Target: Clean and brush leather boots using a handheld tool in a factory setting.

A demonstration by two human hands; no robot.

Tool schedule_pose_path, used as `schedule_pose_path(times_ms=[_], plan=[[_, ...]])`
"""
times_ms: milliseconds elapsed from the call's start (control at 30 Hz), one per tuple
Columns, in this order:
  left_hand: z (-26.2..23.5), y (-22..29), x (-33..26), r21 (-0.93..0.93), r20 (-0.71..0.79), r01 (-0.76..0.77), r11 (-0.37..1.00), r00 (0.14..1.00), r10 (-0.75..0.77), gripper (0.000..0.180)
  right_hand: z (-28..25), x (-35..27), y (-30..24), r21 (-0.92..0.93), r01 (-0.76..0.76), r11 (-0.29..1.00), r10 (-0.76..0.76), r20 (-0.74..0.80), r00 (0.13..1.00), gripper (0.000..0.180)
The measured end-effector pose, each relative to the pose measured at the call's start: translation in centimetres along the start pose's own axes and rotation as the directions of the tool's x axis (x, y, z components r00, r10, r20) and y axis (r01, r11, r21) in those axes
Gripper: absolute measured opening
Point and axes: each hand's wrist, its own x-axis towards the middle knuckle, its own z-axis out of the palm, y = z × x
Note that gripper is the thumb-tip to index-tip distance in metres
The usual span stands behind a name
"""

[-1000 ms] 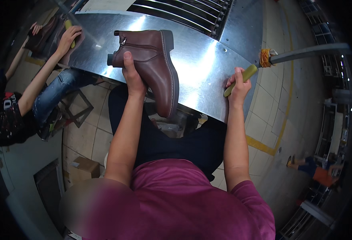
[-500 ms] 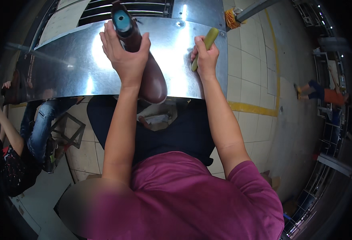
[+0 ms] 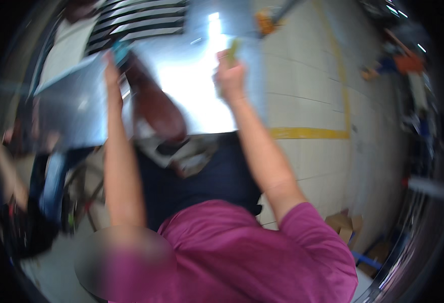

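At the far left a seated co-worker (image 3: 15, 192) shows only as a dark blur beside the metal worktop (image 3: 75, 116). The left hand (image 3: 112, 76) is closed on the upper part of a brown leather boot (image 3: 154, 103), which tilts across the worktop's near edge with its sole end toward the person's lap. Right of it, near the worktop's right edge, the right hand (image 3: 230, 76) is wrapped tight around a yellow-green tool handle (image 3: 234, 49); motion blur hides the tool's working end.
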Motion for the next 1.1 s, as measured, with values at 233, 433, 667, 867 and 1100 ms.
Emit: schedule_pose_path(times_ms=[233,433,667,867,1100], plan=[[0.9,7.6,-0.1,-0.485,0.397,0.66,0.574,0.751,-0.527,0.078,-4.0,-1.2,-0.2,-0.119,0.042,0.992,-0.054,-0.099,0.994,0.025],[-10.2,7.0,-4.2,-0.152,0.171,0.557,0.817,0.829,-0.533,0.056,-0.9,-0.8,-0.6,0.004,0.015,1.0,-0.015,-0.04,0.999,0.025],[-14.9,20.3,-8.1,-0.12,-0.045,0.725,0.678,0.678,-0.733,0.055,-1.1,0.0,-0.4,0.015,-0.03,0.999,0.032,-0.16,0.987,0.022],[-17.4,25.8,-7.0,-0.028,-0.029,0.594,0.804,0.804,-0.594,0.048,4.2,2.8,-1.0,-0.039,-0.016,0.999,0.017,0.031,0.999,0.02],[-15.6,21.9,-7.2,-0.28,0.149,0.413,0.867,0.91,-0.386,0.066,7.0,9.6,5.6,0.013,0.373,0.928,-0.357,0.322,0.877,0.018]])
